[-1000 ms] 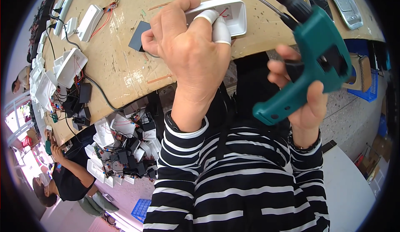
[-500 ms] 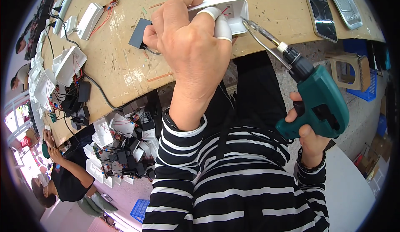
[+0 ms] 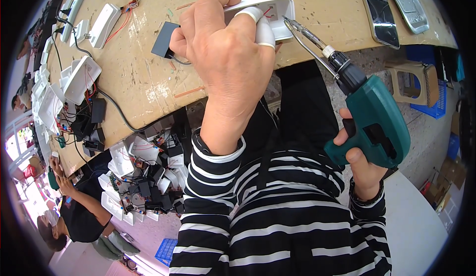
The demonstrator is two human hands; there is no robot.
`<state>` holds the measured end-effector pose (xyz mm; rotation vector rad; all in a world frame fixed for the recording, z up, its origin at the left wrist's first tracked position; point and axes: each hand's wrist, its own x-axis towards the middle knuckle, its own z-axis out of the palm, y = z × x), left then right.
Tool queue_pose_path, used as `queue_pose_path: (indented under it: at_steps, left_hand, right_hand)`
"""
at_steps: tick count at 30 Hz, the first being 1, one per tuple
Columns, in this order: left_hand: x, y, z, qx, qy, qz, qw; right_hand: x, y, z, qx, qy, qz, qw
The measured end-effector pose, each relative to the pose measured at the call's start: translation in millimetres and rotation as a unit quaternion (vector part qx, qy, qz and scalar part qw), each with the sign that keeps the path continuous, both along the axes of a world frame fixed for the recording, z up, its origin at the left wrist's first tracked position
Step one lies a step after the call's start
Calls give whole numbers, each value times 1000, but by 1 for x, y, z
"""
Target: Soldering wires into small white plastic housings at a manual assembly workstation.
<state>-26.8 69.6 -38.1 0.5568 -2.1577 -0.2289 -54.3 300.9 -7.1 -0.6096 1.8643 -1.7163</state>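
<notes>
My left hand [image 3: 225,55] is closed on a white plastic casing [image 3: 285,4], held over the front edge of the table. White finger cots cover two of its fingertips, which reach inside the casing by a short red wire [image 3: 268,12]. Whether they also pinch a wire is hidden. My right hand [image 3: 366,171] grips a green soldering gun [image 3: 381,115] by its handle, one finger at the black trigger. The gun's metal tip and thin curved feed tube point into the casing's open right end. Beside my left hand lies a black box [image 3: 164,40] with a cable.
The worn tabletop [image 3: 144,72] carries white casings with wires [image 3: 82,79] on the left. Several circuit parts and casings are heaped below the table edge [image 3: 144,172]. A dark glossy panel [image 3: 379,13] and a metal tray [image 3: 407,3] lie far right. A co-worker [image 3: 82,211] sits at lower left.
The soldering gun has shifted slightly left and up, so its tip now sits further into the casing's end. My left hand and the casing have barely moved.
</notes>
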Motion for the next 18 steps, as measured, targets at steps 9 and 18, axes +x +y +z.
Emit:
queue_pose_path:
  at_steps: [9,18]
  left_hand:
    - [1,0,1,-8,-4,-7,1000]
    - [5,2,6,-14,-51,20,998]
  right_hand:
    - [1,-7,4,23,3,9,1000]
    - [-6,-9,7,38,62,45,996]
